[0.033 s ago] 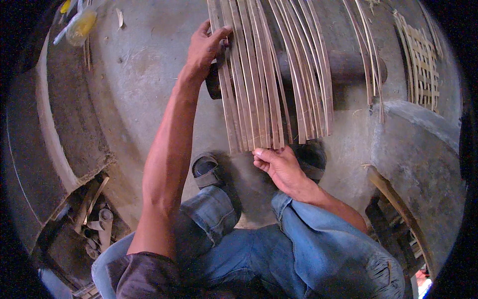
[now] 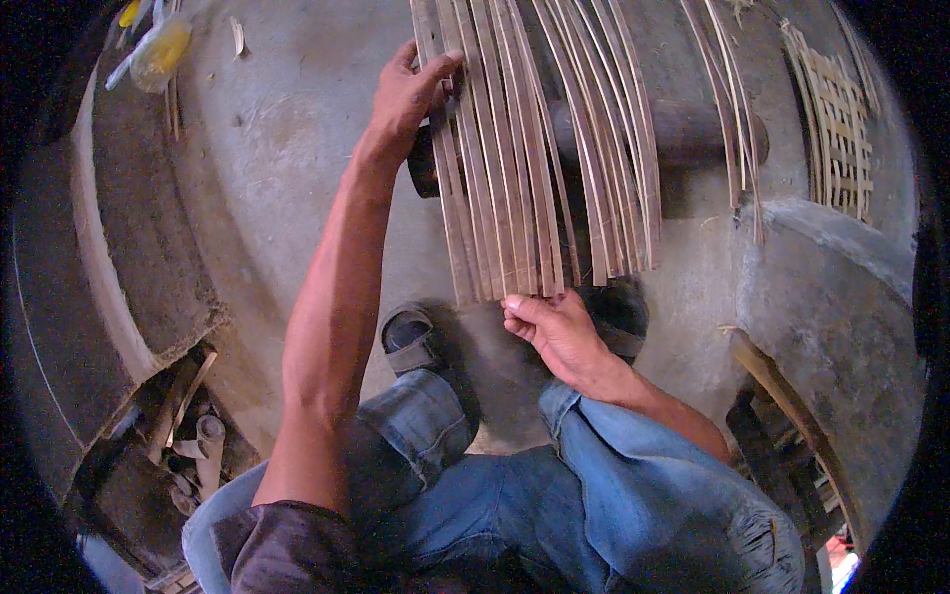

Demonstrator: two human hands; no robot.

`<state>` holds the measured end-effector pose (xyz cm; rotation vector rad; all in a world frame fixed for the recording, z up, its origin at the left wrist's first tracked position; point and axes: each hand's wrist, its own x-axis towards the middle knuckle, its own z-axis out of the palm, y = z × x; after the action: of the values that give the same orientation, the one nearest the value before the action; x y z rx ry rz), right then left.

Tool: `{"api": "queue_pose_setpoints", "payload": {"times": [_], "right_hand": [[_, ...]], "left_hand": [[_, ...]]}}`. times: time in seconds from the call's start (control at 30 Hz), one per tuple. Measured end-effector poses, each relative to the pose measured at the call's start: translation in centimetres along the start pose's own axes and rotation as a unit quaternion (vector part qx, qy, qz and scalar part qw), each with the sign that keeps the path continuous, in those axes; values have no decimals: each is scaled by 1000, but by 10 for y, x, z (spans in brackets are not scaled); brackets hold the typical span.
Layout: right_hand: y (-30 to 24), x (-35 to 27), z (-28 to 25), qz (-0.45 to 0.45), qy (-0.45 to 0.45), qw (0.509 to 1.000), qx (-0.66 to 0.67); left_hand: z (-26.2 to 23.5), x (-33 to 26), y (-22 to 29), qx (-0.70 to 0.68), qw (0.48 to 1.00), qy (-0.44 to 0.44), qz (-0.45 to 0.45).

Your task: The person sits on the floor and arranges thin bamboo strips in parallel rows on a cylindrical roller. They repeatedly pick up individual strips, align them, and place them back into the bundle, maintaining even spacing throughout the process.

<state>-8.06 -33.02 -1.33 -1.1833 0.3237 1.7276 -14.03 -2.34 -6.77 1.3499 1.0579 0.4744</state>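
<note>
Long, thin bamboo strips (image 2: 505, 198) lie side by side in front of me, running away past the top of the view. They rest across a dark round log (image 2: 693, 134). At their left edge my left hand (image 2: 408, 97) is closed, the thumb over the outer strip and the other fingers partly hidden beneath. My right hand (image 2: 562, 339) pinches the near ends of the strips between thumb and fingers. To the right, a second group of strips (image 2: 618, 188) lies slightly apart from the first.
A few loose strips (image 2: 732, 119) cross the log's right end. Beyond them lies a woven lattice piece (image 2: 841, 134). A clear plastic bag (image 2: 161, 54) is at the far left. Wood pieces (image 2: 206, 450) sit at the lower left, and a curved wooden piece (image 2: 782, 406) at the right.
</note>
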Motion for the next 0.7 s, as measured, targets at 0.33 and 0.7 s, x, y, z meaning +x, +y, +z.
{"api": "queue_pose_setpoints", "payload": {"times": [0.33, 0.7], "right_hand": [[-2, 1, -9, -5, -30, 1000, 1], [-24, -14, -38, -57, 133, 989, -19]], "left_hand": [[1, -2, 11, 11, 999, -32, 16], [6, -1, 10, 0, 999, 3, -39]]}}
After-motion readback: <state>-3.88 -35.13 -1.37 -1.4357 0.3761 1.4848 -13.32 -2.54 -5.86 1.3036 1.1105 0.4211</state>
